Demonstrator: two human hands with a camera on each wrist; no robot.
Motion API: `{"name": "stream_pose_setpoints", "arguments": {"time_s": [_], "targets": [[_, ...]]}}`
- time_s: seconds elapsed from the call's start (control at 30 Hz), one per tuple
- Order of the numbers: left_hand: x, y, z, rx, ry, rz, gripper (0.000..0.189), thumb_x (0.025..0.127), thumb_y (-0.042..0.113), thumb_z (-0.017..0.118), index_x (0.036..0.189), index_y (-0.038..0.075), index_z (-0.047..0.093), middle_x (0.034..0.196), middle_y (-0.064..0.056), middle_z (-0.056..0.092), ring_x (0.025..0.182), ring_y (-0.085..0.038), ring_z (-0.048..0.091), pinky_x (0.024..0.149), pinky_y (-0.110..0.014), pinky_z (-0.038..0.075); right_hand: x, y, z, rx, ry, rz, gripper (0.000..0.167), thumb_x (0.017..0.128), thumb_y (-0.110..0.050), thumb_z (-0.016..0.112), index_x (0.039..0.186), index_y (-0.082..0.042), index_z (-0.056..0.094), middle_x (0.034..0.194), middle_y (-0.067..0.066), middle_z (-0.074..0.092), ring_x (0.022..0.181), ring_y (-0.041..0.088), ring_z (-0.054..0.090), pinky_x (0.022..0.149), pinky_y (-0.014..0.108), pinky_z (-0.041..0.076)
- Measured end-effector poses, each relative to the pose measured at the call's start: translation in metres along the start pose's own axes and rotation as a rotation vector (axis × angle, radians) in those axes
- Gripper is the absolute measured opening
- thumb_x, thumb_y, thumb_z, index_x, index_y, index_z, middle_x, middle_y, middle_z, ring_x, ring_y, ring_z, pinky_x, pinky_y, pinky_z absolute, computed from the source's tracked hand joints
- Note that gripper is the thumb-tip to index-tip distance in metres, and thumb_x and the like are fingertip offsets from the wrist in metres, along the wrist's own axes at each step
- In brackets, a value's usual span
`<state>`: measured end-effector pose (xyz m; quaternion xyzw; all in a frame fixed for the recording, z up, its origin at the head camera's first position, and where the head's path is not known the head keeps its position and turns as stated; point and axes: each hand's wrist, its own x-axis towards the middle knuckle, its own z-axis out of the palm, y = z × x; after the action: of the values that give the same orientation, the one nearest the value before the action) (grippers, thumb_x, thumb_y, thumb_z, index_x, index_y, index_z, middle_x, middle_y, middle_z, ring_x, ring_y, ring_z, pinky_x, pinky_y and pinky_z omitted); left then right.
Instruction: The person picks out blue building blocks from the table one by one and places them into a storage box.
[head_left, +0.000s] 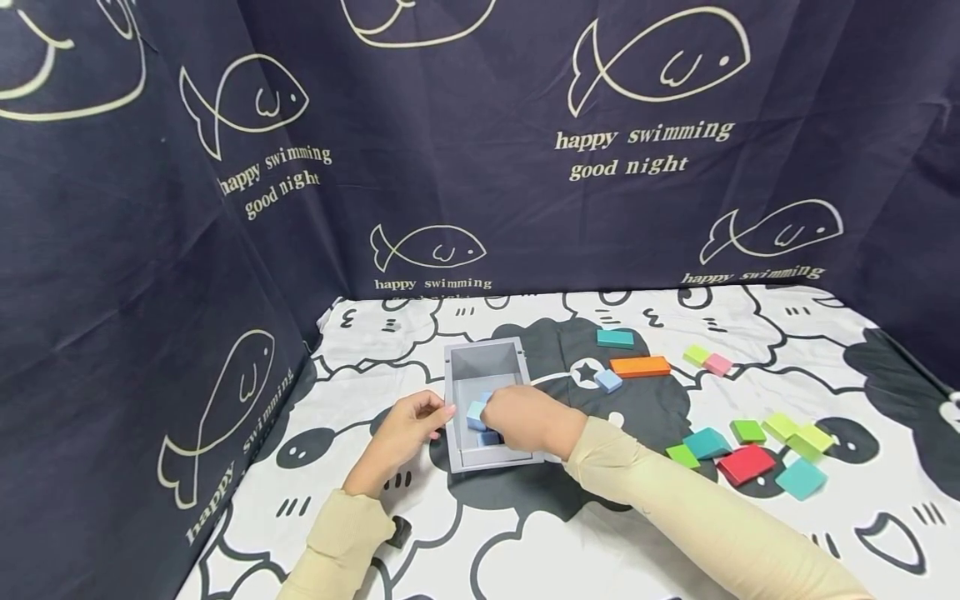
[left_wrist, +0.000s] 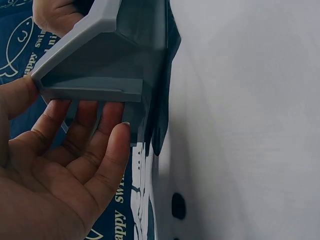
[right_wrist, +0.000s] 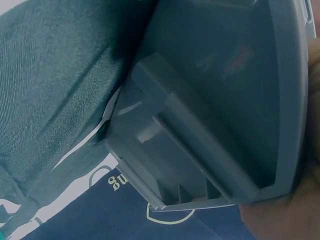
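A grey plastic box (head_left: 487,457) with an open top stands on the cloth. My left hand (head_left: 405,431) holds its left side, the thumb on the rim and the fingers bent against the outer wall, as the left wrist view shows (left_wrist: 65,165). Over the near part of the box, my right hand (head_left: 528,421) reaches in from the right with curled fingers, at a light blue block (head_left: 476,415) that it seems to pinch; its fingertips are partly hidden. Another blue block (head_left: 489,437) lies on the box floor. The right wrist view shows the ribbed outside of the box (right_wrist: 185,145).
Right of the box lie a small light blue block (head_left: 608,381), an orange block (head_left: 640,367) and a teal block (head_left: 615,338). Farther right are a pink block (head_left: 718,364), a red block (head_left: 746,464) and several green, yellow-green and teal blocks. A dark curtain (head_left: 465,125) hangs behind.
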<state>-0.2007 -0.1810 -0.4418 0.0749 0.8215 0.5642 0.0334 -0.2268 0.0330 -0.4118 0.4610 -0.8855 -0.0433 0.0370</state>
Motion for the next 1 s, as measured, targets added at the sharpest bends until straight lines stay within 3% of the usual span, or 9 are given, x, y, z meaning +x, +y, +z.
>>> {"name": "stream_pose_setpoints", "arguments": {"time_s": [0.33,0.57,1.0], "targets": [[0.0002,-0.0007,0.0004,0.008,0.012,-0.016,0.018,0.096,0.018,0.067,0.092,0.001,0.063,0.083,-0.001,0.06,0.082,-0.018,0.058,0.074,-0.034,0.056,-0.0003,0.0006,0.0016,-0.017,0.031,-0.03,0.013,0.083,-0.001,0.07,0.085,-0.013,0.075,0.069,-0.003,0.064,0.056,0.011,0.046,0.059,0.031,0.052],[0.0003,-0.0014,0.0003,0.015,0.013,-0.012,0.018,0.095,0.018,0.068,0.092,0.001,0.063,0.082,-0.001,0.06,0.084,-0.023,0.06,0.074,-0.036,0.057,-0.0006,0.0031,0.0033,-0.017,0.047,-0.06,0.013,0.082,-0.001,0.07,0.08,-0.014,0.073,0.067,-0.003,0.063,0.056,0.011,0.045,0.059,0.031,0.052],[-0.0004,0.0001,0.0012,0.007,0.019,0.0,0.018,0.096,0.018,0.067,0.092,0.001,0.063,0.082,-0.001,0.06,0.082,-0.022,0.059,0.071,-0.034,0.057,-0.0022,0.0004,-0.0045,0.058,-0.009,-0.01,0.016,0.085,0.001,0.07,0.082,-0.015,0.074,0.069,-0.006,0.063,0.058,0.01,0.044,0.058,0.027,0.048]]}}
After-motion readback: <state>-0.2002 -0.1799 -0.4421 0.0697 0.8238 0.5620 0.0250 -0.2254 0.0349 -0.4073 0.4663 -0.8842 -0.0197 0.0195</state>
